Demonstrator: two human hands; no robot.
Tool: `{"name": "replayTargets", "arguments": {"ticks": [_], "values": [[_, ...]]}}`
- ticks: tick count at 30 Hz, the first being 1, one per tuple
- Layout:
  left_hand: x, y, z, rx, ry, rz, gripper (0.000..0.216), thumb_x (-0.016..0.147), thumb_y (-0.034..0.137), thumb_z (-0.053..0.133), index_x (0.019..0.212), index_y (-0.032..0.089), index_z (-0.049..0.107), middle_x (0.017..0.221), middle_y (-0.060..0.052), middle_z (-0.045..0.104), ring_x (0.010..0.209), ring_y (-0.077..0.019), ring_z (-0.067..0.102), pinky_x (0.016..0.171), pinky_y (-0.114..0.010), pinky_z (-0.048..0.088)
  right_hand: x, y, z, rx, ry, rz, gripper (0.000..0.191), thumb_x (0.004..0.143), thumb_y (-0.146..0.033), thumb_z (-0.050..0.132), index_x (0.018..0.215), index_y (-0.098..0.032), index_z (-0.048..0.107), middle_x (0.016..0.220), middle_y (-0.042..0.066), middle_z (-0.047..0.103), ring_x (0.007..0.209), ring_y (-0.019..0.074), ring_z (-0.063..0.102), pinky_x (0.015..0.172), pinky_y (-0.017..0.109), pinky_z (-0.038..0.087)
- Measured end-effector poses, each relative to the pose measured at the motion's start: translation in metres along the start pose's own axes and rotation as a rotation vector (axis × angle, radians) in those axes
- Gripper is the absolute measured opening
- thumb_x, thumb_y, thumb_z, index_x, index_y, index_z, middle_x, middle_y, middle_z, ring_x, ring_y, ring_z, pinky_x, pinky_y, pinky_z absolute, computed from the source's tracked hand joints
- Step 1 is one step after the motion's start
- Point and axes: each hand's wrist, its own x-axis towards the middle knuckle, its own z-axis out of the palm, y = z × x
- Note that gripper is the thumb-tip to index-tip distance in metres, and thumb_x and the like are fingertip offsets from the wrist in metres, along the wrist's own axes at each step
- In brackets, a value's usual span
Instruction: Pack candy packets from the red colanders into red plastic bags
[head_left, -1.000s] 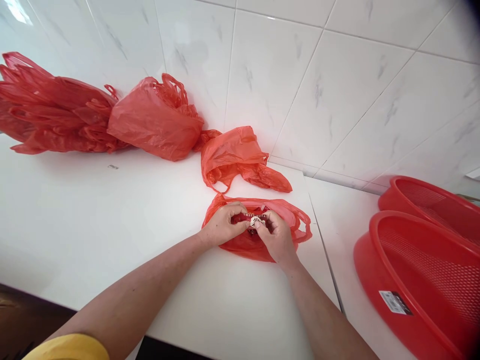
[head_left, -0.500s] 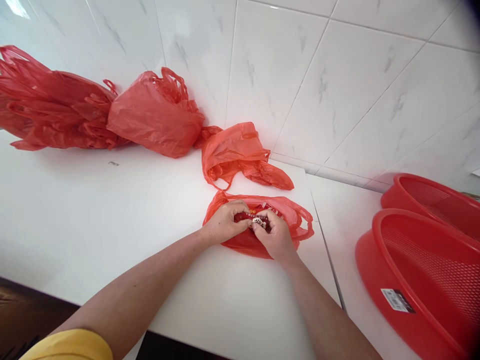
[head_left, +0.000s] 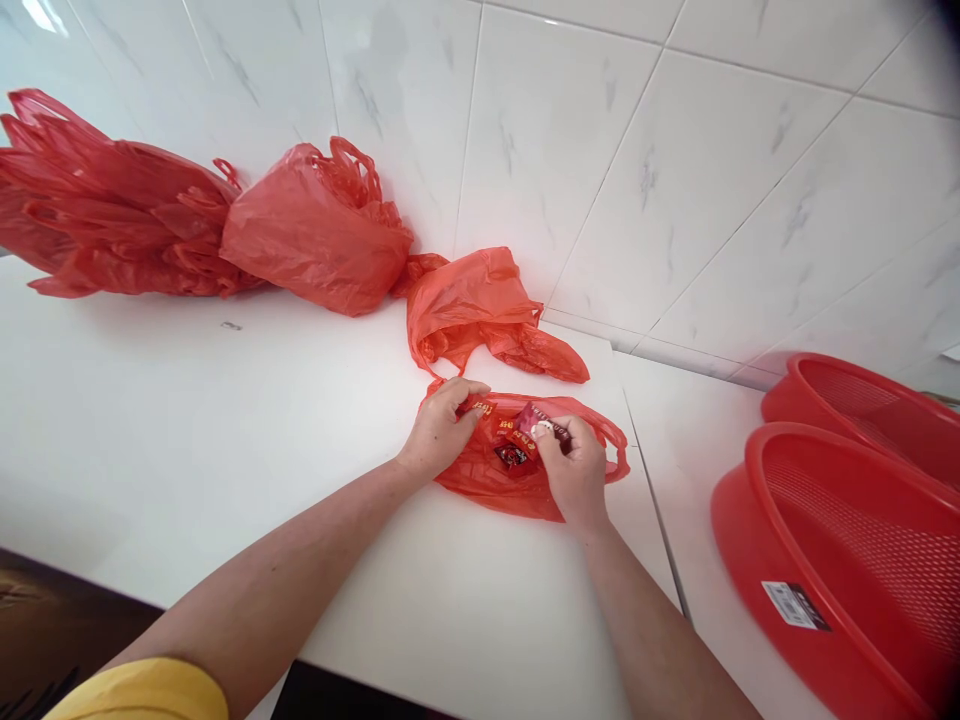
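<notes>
A red plastic bag (head_left: 491, 482) lies open on the white counter (head_left: 225, 420) in front of me, with small red sweet packets (head_left: 514, 452) inside its mouth. My left hand (head_left: 439, 432) rests on the bag's left rim, fingers curled round a red packet with gold print. My right hand (head_left: 576, 475) is at the bag's right side, pinching a dark red packet with a white label between thumb and fingers. The two hands are a little apart over the bag's opening.
More red plastic bags lie along the tiled wall: a crumpled one (head_left: 480, 310) just behind, a full one (head_left: 319, 235), and a pile (head_left: 105, 215) at far left. Two red mesh baskets (head_left: 847, 540) stand at right. The counter's front edge runs below my forearms.
My hands, which were together pinching one packet over the bag, have drawn apart. The bag's mouth now gapes wider and packets show inside it.
</notes>
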Motion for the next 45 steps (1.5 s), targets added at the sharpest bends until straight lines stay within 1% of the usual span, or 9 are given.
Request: {"name": "replayTargets", "arguments": {"ticks": [7,12,16,19,23,29,35,38,45], "values": [[-0.002,0.000,0.002,-0.107,0.055,-0.107,0.029,0.079,0.022,0.060,0.108,0.023,0.060,0.096,-0.001,0.062,0.085,-0.0147,0.057,0.082,-0.030,0.048,-0.010,-0.003,0.016,-0.120,-0.183,-0.184,0.015,0.084,-0.031,0.056,0.074,-0.022,0.063,0.077,0.003,0.061,0.072,0.0177,0.057,0.070,0.033,0.048],[0.000,0.002,0.000,-0.226,0.085,-0.203,0.025,0.076,0.022,0.062,0.101,0.021,0.060,0.082,0.001,0.059,0.078,-0.0128,0.055,0.076,-0.028,0.047,-0.007,0.002,0.018,-0.198,-0.152,-0.194,0.027,0.083,-0.032,0.058,0.108,-0.025,0.064,0.103,0.006,0.062,0.096,0.0238,0.060,0.076,0.037,0.051],[-0.001,0.012,0.000,-0.389,0.007,-0.226,0.023,0.074,0.024,0.065,0.095,0.019,0.059,0.077,0.002,0.059,0.071,-0.0115,0.055,0.069,-0.025,0.048,-0.006,0.001,0.016,-0.182,-0.103,-0.201,0.033,0.085,-0.035,0.056,0.115,-0.024,0.060,0.109,0.009,0.061,0.106,0.0269,0.058,0.080,0.040,0.052],[-0.005,0.019,0.003,-0.498,-0.114,-0.219,0.022,0.074,0.027,0.067,0.093,0.018,0.060,0.070,0.003,0.058,0.065,-0.0107,0.055,0.063,-0.024,0.049,-0.007,-0.003,0.013,-0.144,-0.131,-0.230,0.026,0.087,-0.036,0.054,0.109,-0.023,0.061,0.105,0.008,0.061,0.101,0.0248,0.058,0.078,0.038,0.051],[-0.009,0.021,0.006,-0.532,-0.192,-0.209,0.025,0.073,0.028,0.070,0.094,0.019,0.059,0.071,0.003,0.059,0.066,-0.0117,0.058,0.064,-0.026,0.053,-0.007,-0.006,0.010,-0.068,-0.184,-0.284,0.017,0.089,-0.029,0.048,0.076,-0.022,0.057,0.081,0.003,0.056,0.077,0.0178,0.056,0.070,0.033,0.049],[-0.011,0.018,0.005,-0.445,-0.372,-0.178,0.021,0.083,0.031,0.060,0.102,0.024,0.059,0.089,-0.002,0.067,0.081,-0.0174,0.065,0.077,-0.034,0.056,-0.007,-0.003,0.012,-0.025,-0.163,-0.316,0.020,0.087,-0.023,0.046,0.068,-0.022,0.050,0.077,0.002,0.052,0.071,0.0161,0.052,0.066,0.031,0.047],[-0.005,0.018,-0.002,-0.031,-0.233,0.012,0.009,0.082,0.016,0.053,0.085,0.022,0.060,0.088,-0.002,0.064,0.083,-0.0168,0.060,0.076,-0.030,0.050,0.004,0.005,-0.001,-0.054,-0.074,-0.283,0.013,0.087,-0.025,0.050,0.093,-0.023,0.062,0.093,0.004,0.061,0.081,0.0175,0.058,0.069,0.031,0.048],[-0.001,0.018,-0.006,0.043,-0.245,0.082,0.010,0.082,0.015,0.051,0.083,0.021,0.058,0.087,-0.002,0.063,0.083,-0.0168,0.058,0.076,-0.029,0.047,0.010,0.012,-0.006,-0.129,0.026,-0.210,0.017,0.088,-0.024,0.046,0.088,-0.023,0.063,0.091,0.003,0.063,0.079,0.0173,0.060,0.069,0.032,0.047],[-0.002,0.020,-0.009,0.100,-0.294,0.152,0.015,0.082,0.012,0.045,0.081,0.021,0.057,0.085,-0.003,0.061,0.081,-0.0176,0.056,0.074,-0.029,0.045,0.010,0.018,0.003,-0.366,-0.135,-0.162,0.009,0.082,-0.031,0.058,0.082,-0.024,0.065,0.085,0.001,0.060,0.069,0.0158,0.058,0.058,0.030,0.042]]}}
